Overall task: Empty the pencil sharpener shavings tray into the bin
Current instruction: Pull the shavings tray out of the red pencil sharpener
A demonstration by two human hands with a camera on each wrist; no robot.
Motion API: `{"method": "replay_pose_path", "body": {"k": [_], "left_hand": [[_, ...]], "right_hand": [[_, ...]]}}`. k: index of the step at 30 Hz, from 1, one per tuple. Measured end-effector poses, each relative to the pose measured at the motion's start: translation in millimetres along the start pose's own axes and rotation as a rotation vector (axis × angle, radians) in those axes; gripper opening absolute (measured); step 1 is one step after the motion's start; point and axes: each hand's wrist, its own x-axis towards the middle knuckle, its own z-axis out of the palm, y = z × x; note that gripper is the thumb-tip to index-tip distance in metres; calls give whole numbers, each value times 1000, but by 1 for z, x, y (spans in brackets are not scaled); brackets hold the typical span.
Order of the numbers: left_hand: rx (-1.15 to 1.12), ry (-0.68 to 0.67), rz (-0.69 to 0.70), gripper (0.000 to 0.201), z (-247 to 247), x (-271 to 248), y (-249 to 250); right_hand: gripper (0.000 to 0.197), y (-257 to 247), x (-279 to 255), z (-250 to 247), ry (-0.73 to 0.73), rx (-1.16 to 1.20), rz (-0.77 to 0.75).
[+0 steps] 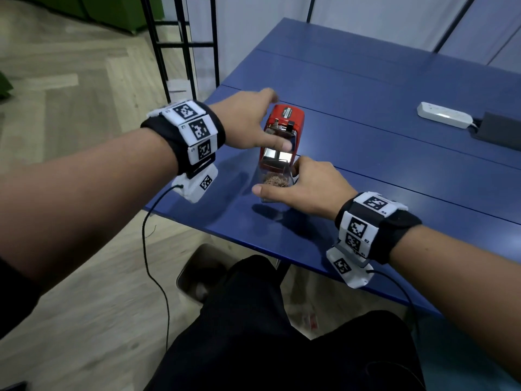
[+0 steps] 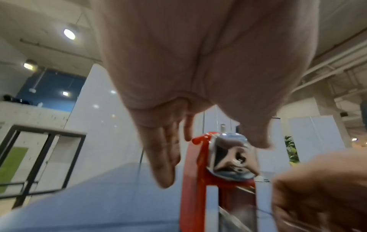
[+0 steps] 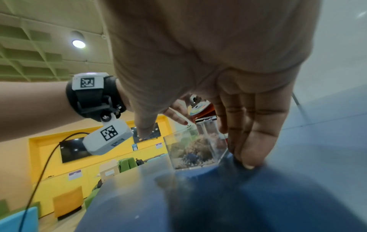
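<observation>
From the head view, a glossy red sharpener (image 1: pixel 284 131) with a chrome front stands near the blue tabletop's (image 1: pixel 366 108) corner; the left hand (image 1: pixel 248 122) clasps it. The right hand (image 1: pixel 307 190) pinches the clear plastic tray (image 1: pixel 275 176), drawn partly out, brown shavings (image 1: pixel 275 180) inside. A white power strip (image 1: pixel 444 114) lies well apart.

Left wrist: fingers (image 2: pixel 163 157) straddle the red body.

Right wrist: fingers (image 3: pixel 256 130) flank the boxy tray.
</observation>
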Motion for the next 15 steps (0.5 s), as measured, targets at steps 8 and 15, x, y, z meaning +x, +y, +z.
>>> {"method": "replay_pose_path", "body": {"k": [8, 15], "left_hand": [[-18, -300, -90, 42, 20, -20, -3], [-41, -424, 35, 78, 34, -30, -20]], "right_hand": [[66, -3, 13, 15, 77, -120, 35], [58, 8, 4, 3, 6, -116, 6]]}}
